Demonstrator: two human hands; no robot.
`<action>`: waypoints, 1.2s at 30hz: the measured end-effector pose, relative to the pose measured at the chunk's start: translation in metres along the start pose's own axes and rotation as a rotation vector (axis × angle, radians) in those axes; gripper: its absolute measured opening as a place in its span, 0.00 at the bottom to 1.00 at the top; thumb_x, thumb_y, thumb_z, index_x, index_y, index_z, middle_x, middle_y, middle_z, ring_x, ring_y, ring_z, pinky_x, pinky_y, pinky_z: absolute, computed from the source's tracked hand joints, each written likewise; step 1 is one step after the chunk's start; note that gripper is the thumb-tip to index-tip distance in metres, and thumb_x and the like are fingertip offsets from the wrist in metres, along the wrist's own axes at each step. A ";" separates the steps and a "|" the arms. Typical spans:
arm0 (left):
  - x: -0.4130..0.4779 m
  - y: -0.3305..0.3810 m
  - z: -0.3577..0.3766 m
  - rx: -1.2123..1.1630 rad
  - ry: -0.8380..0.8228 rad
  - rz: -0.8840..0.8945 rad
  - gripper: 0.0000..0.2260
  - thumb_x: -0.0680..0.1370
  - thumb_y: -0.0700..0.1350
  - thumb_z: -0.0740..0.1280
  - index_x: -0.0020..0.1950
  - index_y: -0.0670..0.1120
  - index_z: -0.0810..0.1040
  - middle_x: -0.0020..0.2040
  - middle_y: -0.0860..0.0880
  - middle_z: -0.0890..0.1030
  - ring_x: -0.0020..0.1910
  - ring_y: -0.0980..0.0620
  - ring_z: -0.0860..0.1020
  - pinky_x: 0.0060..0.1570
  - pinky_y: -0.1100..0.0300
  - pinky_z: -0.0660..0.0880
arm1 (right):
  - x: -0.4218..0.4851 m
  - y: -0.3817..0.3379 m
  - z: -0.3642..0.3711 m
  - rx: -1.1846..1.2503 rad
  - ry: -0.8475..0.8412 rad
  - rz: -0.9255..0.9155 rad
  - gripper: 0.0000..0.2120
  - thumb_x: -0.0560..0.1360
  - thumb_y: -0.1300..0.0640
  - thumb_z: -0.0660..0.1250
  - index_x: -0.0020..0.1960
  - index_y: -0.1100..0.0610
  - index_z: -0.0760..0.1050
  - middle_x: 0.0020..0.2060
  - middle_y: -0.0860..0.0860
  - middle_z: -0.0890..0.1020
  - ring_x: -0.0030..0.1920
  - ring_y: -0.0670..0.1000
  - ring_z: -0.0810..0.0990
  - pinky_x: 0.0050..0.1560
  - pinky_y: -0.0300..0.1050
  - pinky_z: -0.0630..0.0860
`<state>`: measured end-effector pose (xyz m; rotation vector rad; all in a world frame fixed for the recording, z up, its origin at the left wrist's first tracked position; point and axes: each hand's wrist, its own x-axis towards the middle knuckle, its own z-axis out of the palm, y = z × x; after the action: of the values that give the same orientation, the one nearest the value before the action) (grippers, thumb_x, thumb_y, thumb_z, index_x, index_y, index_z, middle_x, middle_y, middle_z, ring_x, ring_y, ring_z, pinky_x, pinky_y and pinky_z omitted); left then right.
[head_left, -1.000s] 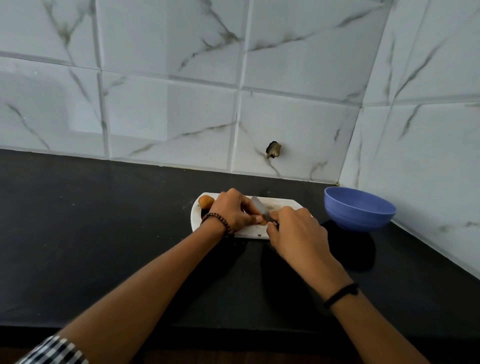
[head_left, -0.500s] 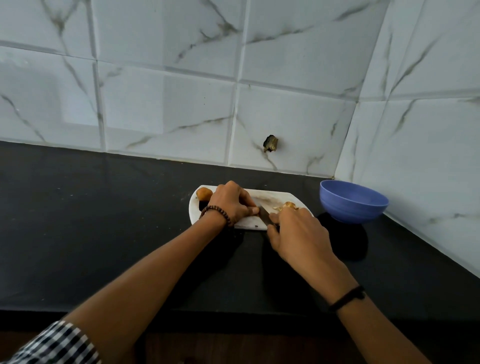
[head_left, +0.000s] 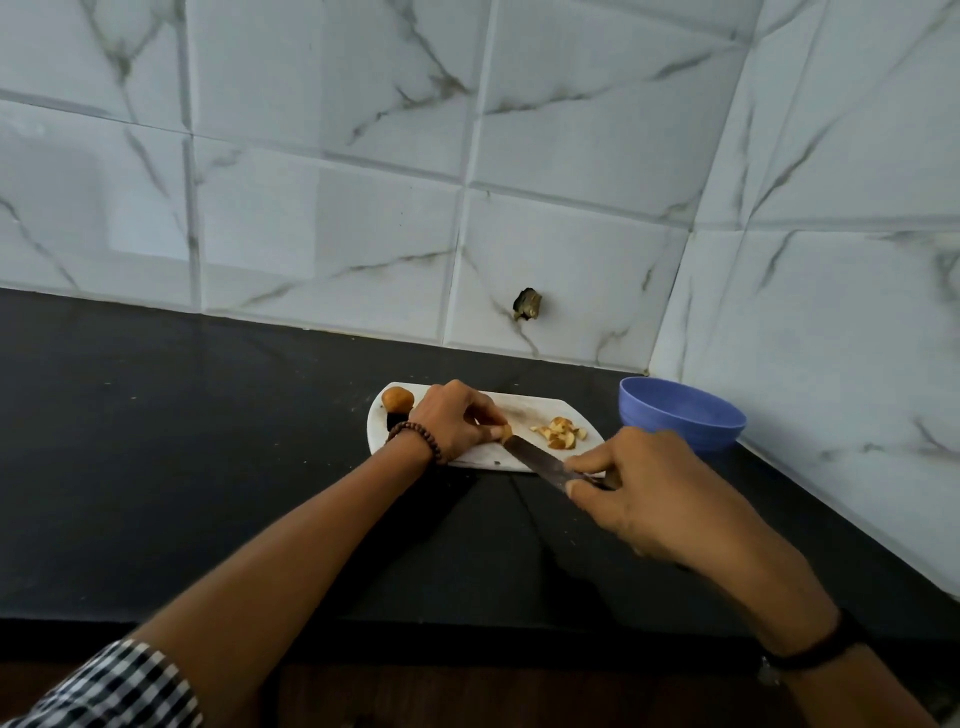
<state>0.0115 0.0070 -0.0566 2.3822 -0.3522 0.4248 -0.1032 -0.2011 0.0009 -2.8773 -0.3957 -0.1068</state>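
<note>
A: At the near edge of the counter (head_left: 208, 467), right hand (head_left: 654, 499). State?

B: Clamped on the knife (head_left: 535, 460), fingers curled round the handle and forefinger stretched along it. The blade slants up and left onto the cutting board (head_left: 535, 405), with its tip touching the fruit piece (head_left: 505, 431).

A: Left hand (head_left: 454, 421)?

B: On the board. Its fingertips pinch that fruit piece and pin it down.

A: Step, as you read it?

B: Mid-slicing, I judge. The blade is set against the piece but the cut is not yet through. The next move calls for a downward press just clear of the left fingertips, with those fingers drawn back as the piece shortens.

A: Count, going outward.

B: Two hands, one knife, one board. One piece is under the fingers. Just right of it lies one heap of cut bits (head_left: 558, 432), too small and overlapped to number. One whole fruit (head_left: 398, 400) sits at the board's far left corner. One blue bowl (head_left: 680, 415) stands beside the board on the right, and I cannot see whether anything is in it. Farthest out, there is one chipped hole (head_left: 527, 304) in the wall tile.
</note>
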 end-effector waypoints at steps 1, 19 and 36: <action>0.000 0.000 -0.001 -0.002 -0.004 -0.001 0.06 0.74 0.46 0.73 0.49 0.50 0.85 0.46 0.54 0.84 0.47 0.58 0.79 0.55 0.62 0.75 | -0.001 0.002 -0.004 0.044 0.014 0.009 0.18 0.80 0.48 0.67 0.69 0.44 0.75 0.48 0.49 0.79 0.38 0.44 0.78 0.42 0.41 0.79; 0.004 -0.010 -0.013 -0.141 0.061 -0.115 0.05 0.75 0.46 0.73 0.48 0.46 0.83 0.42 0.52 0.85 0.33 0.69 0.77 0.32 0.81 0.68 | 0.124 -0.015 0.056 0.237 0.170 0.117 0.13 0.71 0.52 0.71 0.35 0.54 0.69 0.39 0.53 0.78 0.43 0.57 0.80 0.38 0.47 0.70; 0.003 0.010 0.010 0.024 -0.026 0.012 0.04 0.72 0.55 0.74 0.42 0.56 0.82 0.39 0.59 0.83 0.46 0.58 0.80 0.58 0.52 0.75 | 0.067 0.013 0.034 0.496 0.182 0.168 0.11 0.80 0.51 0.65 0.52 0.58 0.80 0.39 0.56 0.84 0.31 0.49 0.79 0.32 0.42 0.75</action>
<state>0.0129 -0.0071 -0.0570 2.4119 -0.3751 0.4055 -0.0337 -0.1873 -0.0282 -2.3745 -0.1210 -0.2067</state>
